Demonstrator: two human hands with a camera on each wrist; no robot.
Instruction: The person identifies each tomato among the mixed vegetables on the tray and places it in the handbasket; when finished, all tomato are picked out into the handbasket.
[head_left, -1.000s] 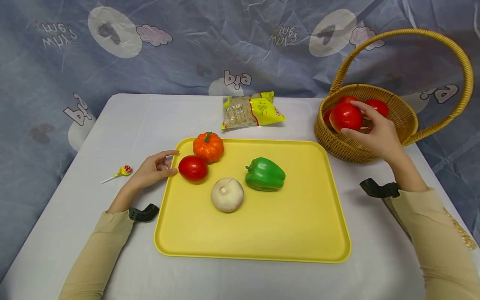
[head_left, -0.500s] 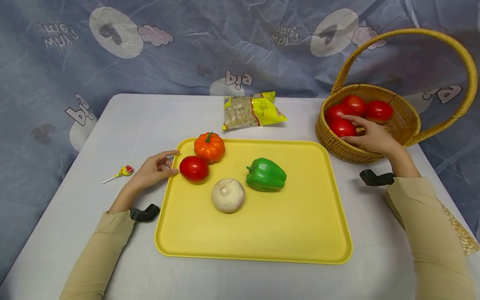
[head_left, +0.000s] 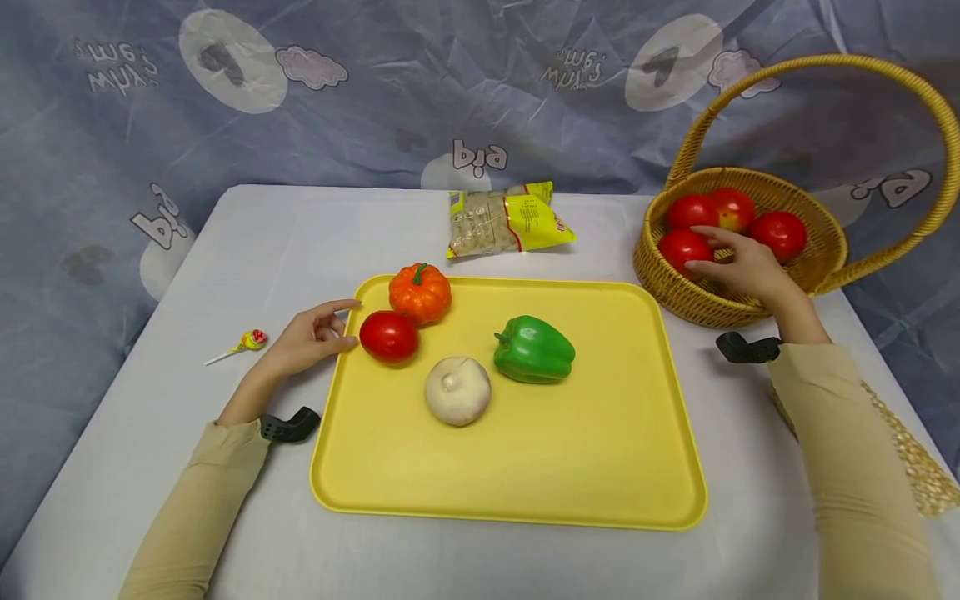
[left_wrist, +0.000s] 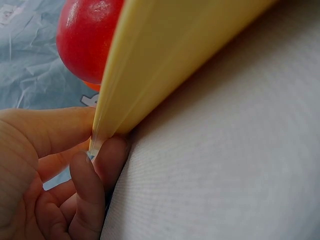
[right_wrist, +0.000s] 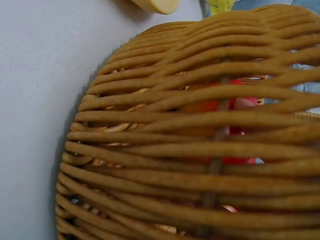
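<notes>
My left hand [head_left: 303, 337] pinches the left rim of the yellow tray [head_left: 585, 467]. In the left wrist view, the thumb lies over that rim [left_wrist: 111, 85] with fingers beneath. Close by on the tray are a red tomato [head_left: 389, 337] and an orange pumpkin [head_left: 420, 294]; a white mushroom [head_left: 457, 391] and a green bell pepper [head_left: 535, 350] lie further right. Inside the wicker basket [head_left: 675, 293], my right hand [head_left: 746, 268] has thumb and fingers round the right side of a tomato [head_left: 681, 249]. Other tomatoes [head_left: 780, 235] surround it. Basket weave hides this hand in the right wrist view.
A yellow and clear snack packet [head_left: 502, 220] lies behind the tray. Left of my left hand is a lollipop [head_left: 251, 339]. The basket's tall handle [head_left: 847, 62] arches above its opening. A gold-patterned item [head_left: 918, 467] lies partly under my right sleeve.
My right hand has lowered the tomato into the basket among the others. Tomatoes there have shifted, one towards the right. My left hand stays at the tray rim.
</notes>
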